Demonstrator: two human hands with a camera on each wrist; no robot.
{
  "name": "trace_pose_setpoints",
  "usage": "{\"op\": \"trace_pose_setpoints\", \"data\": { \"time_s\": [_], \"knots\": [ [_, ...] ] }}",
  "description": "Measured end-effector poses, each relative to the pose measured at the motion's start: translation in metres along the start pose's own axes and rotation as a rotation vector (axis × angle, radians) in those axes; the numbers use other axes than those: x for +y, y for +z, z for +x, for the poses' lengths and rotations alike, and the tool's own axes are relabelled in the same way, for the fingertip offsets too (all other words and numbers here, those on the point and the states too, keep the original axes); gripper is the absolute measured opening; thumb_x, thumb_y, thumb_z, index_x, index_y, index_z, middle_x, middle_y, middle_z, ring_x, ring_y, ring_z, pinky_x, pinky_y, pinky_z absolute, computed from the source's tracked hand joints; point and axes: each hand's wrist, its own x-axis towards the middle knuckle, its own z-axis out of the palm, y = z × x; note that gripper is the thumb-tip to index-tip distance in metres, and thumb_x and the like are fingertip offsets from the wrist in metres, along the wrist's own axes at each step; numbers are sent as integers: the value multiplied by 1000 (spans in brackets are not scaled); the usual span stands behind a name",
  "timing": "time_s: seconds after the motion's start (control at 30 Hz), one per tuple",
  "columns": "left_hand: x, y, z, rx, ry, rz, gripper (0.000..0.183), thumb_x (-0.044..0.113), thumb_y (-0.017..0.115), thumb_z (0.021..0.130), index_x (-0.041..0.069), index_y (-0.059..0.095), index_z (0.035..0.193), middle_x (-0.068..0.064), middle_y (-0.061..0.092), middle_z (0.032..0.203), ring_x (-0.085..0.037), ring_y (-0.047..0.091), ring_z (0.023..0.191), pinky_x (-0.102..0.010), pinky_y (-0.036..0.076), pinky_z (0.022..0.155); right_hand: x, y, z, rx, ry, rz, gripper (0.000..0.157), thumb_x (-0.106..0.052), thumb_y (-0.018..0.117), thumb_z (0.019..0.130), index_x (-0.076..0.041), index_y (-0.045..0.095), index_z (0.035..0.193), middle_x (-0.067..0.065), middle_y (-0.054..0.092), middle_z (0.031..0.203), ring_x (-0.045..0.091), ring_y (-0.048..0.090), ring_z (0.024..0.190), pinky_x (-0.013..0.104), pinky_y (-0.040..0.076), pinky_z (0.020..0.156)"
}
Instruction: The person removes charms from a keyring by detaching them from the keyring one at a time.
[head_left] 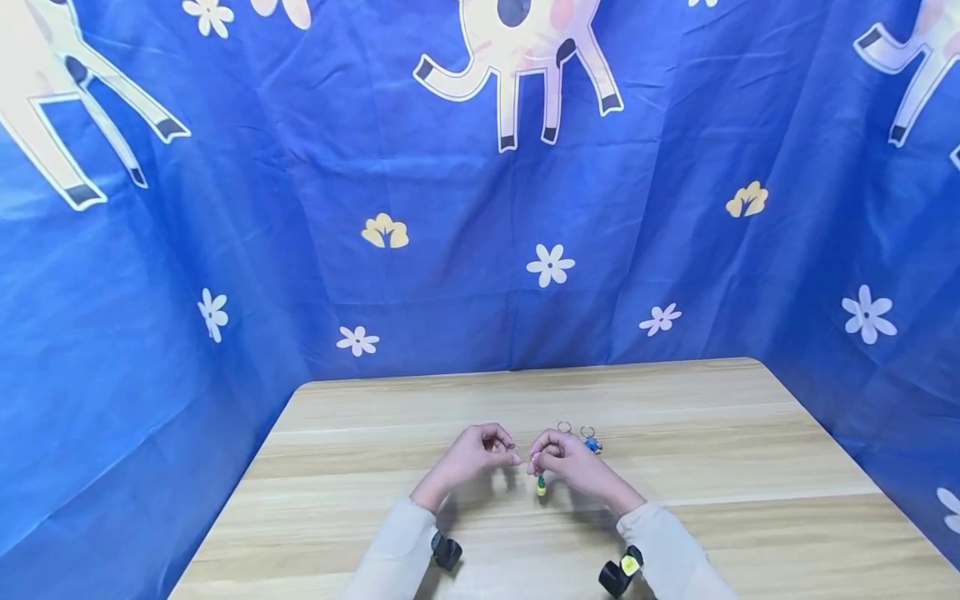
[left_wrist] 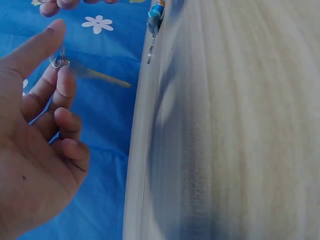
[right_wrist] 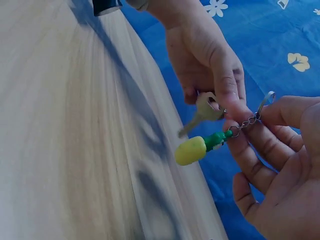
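Note:
My left hand (head_left: 474,454) pinches a small metal ring (left_wrist: 59,61) between thumb and fingers. From it hangs a key (right_wrist: 204,112), blurred in the left wrist view. Close beside it, my right hand (head_left: 576,467) pinches the split ring (right_wrist: 266,104) of a keychain. A short chain links that ring to a yellow and green charm (right_wrist: 191,150), which dangles below the right fingers. The hands face each other above the table (head_left: 337,467), and a small gap shows between their fingertips in the head view.
Behind the right hand lies a keychain with a blue charm (head_left: 592,445) and a ring (head_left: 587,432). Another ring (head_left: 564,427) shows just left of it. A blue patterned cloth (head_left: 465,308) hangs around the table's back and sides.

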Motion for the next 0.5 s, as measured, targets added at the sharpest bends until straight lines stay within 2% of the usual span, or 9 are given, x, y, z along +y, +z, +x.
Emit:
{"op": "trace_pose_setpoints", "data": {
  "time_s": [0.13,0.23,0.37,0.5],
  "knots": [
    [5,-2,-2,5,3,9,18,19,74,82,3,67,87,-6,66,79,-14,54,73,-23,44,69,1,-3,3,54,7,-63,14,-13,59,93,0,60,100,11,69,93,15,64,88,35,51,86],
    [7,-3,-1,-1,1,9,16,18,72,84,3,68,87,-12,69,81,-24,61,75,-24,47,71,2,-5,5,75,12,-107,13,-15,60,93,-4,62,99,6,67,96,14,62,92,34,49,86],
    [1,-3,3,-11,-3,-11,16,17,72,84,3,69,89,-17,70,83,-36,65,78,-27,51,70,6,-7,8,85,5,-154,13,-17,62,92,-6,63,98,5,64,99,13,59,93,31,47,85],
    [-2,-2,5,-16,-13,-5,16,16,71,84,1,70,90,-14,70,81,-32,64,76,-25,51,69,12,-11,8,94,-15,-178,13,-18,63,91,-6,63,98,6,62,98,11,58,90,26,48,82]
  ]
}}
